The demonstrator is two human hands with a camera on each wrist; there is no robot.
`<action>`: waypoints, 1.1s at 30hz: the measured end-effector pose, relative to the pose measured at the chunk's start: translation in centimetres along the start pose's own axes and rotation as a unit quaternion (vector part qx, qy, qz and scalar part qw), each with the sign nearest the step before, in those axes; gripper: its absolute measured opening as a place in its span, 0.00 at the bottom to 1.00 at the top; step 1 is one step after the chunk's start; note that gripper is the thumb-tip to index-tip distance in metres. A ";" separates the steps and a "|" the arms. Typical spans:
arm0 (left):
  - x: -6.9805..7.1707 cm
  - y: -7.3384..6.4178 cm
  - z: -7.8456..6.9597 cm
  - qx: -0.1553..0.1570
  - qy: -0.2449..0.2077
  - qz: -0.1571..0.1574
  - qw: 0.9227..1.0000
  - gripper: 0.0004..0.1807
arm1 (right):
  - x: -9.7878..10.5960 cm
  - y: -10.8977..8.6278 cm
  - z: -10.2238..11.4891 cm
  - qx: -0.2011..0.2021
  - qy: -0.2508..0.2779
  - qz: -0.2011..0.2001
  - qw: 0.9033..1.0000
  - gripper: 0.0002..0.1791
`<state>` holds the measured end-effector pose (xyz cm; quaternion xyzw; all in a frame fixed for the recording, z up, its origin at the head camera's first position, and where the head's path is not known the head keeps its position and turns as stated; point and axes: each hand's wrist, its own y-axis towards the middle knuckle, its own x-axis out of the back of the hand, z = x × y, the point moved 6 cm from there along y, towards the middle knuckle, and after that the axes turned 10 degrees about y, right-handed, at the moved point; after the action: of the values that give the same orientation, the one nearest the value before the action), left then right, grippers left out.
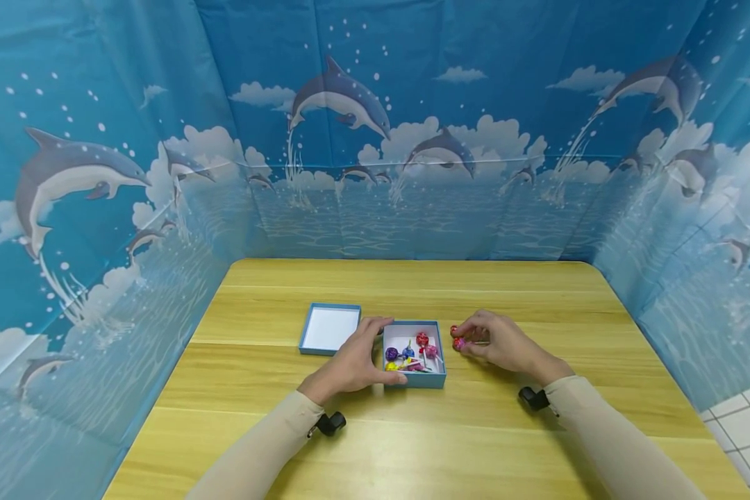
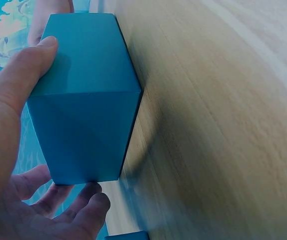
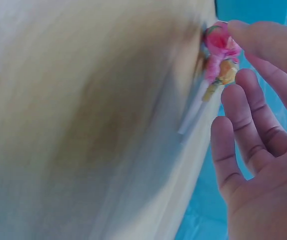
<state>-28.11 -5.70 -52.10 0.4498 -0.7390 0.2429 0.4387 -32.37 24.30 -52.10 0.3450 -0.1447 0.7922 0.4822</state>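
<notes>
My right grip (image 1: 506,343) brings thumb and finger to a pink lollipop (image 3: 213,68); whether they pinch it, I can't quite tell. Its stick points right, away from the box (image 1: 423,380), which my left grip (image 1: 353,355) holds on the surface (image 1: 412,444).

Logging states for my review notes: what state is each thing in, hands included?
Box, open.
Lid, off, inside up, left of the box.
Lollipops, in the box, lying at mixed angles.
Pink lollipop, outside the box, wrapped.
Red lollipop, outside the box, partly hidden.
Left hand, gripping the box.
Right hand, fingers at the pink lollipop; grip unclear.
Curtain, hanging, creased.
</notes>
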 end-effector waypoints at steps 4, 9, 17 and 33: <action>0.0 0.0 0.0 0.002 -0.003 0.000 1.000 0.66 | 0.4 0.1 0.6 0.004 -0.013 -0.013 1.000 0.17; 0.1 0.0 0.0 0.004 -0.004 0.001 1.000 0.66 | 0.7 0.2 1.9 0.021 -0.022 -0.027 0.999 0.17; 0.1 0.0 -0.1 0.002 0.000 -0.002 1.000 0.66 | 0.7 0.5 5.0 0.065 -0.019 -0.031 0.997 0.14; 0.0 0.0 -0.1 -0.004 -0.008 -0.005 1.000 0.66 | -1.4 2.1 9.3 0.115 -0.017 0.017 0.993 0.16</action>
<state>-28.08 -5.68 -52.04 0.4537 -0.7411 0.2344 0.4360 -30.00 17.16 -46.15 0.4092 -0.0661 0.8055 0.4234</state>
